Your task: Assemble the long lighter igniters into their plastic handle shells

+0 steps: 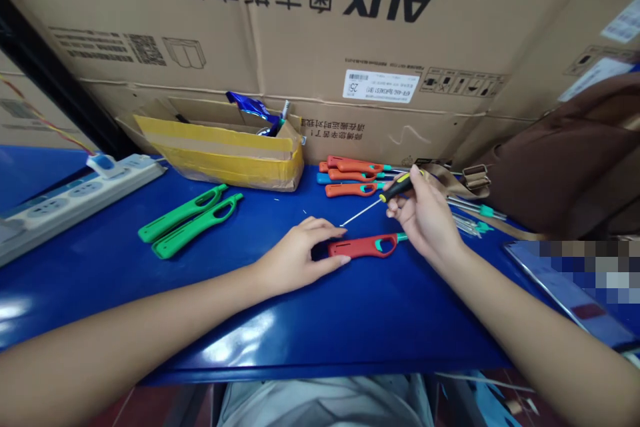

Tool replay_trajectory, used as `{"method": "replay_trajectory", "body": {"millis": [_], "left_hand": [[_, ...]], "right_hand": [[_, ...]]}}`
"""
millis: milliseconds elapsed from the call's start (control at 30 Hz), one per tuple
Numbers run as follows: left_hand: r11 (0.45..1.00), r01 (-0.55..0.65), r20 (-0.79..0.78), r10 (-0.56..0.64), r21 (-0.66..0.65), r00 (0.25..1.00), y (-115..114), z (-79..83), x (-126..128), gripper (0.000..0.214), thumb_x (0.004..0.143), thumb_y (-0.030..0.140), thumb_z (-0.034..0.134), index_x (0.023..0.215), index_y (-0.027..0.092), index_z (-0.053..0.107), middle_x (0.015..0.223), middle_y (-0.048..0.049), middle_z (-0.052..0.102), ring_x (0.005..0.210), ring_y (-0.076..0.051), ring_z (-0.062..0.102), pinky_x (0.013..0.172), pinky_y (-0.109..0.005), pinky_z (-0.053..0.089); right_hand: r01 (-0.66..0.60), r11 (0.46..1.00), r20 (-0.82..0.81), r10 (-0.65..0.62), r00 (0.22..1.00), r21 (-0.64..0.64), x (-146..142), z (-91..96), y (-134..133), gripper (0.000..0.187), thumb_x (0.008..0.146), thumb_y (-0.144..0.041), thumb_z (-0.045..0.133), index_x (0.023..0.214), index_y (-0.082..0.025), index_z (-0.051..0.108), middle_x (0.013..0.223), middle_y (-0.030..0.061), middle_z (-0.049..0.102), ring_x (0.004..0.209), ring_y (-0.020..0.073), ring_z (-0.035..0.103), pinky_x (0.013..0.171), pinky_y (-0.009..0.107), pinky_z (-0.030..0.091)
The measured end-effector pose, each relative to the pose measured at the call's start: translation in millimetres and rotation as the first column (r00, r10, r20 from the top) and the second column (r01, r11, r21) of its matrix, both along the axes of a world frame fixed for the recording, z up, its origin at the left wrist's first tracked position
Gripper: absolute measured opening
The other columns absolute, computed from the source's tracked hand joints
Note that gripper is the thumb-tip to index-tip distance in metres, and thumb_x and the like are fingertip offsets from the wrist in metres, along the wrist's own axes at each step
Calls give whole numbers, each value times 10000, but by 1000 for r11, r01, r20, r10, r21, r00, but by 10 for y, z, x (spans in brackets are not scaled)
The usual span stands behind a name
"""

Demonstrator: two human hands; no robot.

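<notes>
A red long-nose lighter (363,247) lies flat on the blue table, its nozzle end pointing right. My left hand (295,255) pinches its left end, with the thumb along the near edge and the fingers at the far edge. In my right hand (425,213) is a screwdriver (395,188) with a black and yellow handle. Its thin shaft slants down to the left, and the tip is just above the lighter's left end, close to my left fingertips. Whether the tip touches anything is unclear.
Several orange lighters (350,189) and a blue one (327,178) lie behind. Two green lighter casings (183,220) lie left, near a power strip (75,197). A yellow-taped box (225,160) stands at the back; metal nozzles (467,223), a brown bag (560,160) and a tablet-like device (555,290) are right.
</notes>
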State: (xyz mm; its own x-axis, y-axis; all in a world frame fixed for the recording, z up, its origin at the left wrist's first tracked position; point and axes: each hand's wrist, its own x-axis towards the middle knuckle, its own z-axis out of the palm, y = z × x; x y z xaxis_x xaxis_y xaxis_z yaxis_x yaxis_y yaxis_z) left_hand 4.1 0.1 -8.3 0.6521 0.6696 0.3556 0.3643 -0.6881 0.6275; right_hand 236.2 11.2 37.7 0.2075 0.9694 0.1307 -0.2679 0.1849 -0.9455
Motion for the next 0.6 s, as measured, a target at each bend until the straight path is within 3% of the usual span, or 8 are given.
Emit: {"method": "replay_trajectory", "body": {"millis": [133, 233, 400, 600], "left_hand": [[992, -102, 141, 112, -73, 984, 27, 5, 20, 406, 900, 368, 741, 1259, 186, 696, 1102, -76, 754, 982, -204, 694, 889, -346, 555], [987, -98, 208, 123, -127, 970, 22, 41, 38, 364, 893, 350, 750, 1223, 200, 718, 1053, -52, 771, 928, -182, 707, 835, -306, 555], [985, -80, 253, 117, -153, 960, -28, 101, 65, 160, 904, 307, 737, 997, 182, 774, 990, -51, 780, 889, -168, 707, 807, -277, 551], [982, -98, 235, 136, -164, 962, -35, 102, 58, 140, 935, 303, 697, 921, 187, 774, 905, -42, 772, 835, -166, 695, 781, -290, 532]], "right_hand": [[0, 999, -44, -2, 999, -53, -5, -56, 14, 433, 807, -584, 760, 779, -200, 564, 731, -3, 674, 468, 73, 509, 422, 203, 468], [-9, 996, -38, 6, 999, -89, -6, -87, 20, 426, 833, -585, 734, 785, -198, 563, 732, -2, 667, 463, 71, 505, 417, 204, 466], [-12, 992, -21, 10, 1000, -127, -3, -117, 14, 435, 864, -619, 686, 786, -204, 578, 728, 0, 667, 465, 76, 511, 427, 208, 484], [-49, 990, 2, 49, 999, -132, -11, -151, 11, 458, 885, -643, 649, 784, -200, 590, 762, 16, 673, 478, 79, 524, 438, 216, 505]]}}
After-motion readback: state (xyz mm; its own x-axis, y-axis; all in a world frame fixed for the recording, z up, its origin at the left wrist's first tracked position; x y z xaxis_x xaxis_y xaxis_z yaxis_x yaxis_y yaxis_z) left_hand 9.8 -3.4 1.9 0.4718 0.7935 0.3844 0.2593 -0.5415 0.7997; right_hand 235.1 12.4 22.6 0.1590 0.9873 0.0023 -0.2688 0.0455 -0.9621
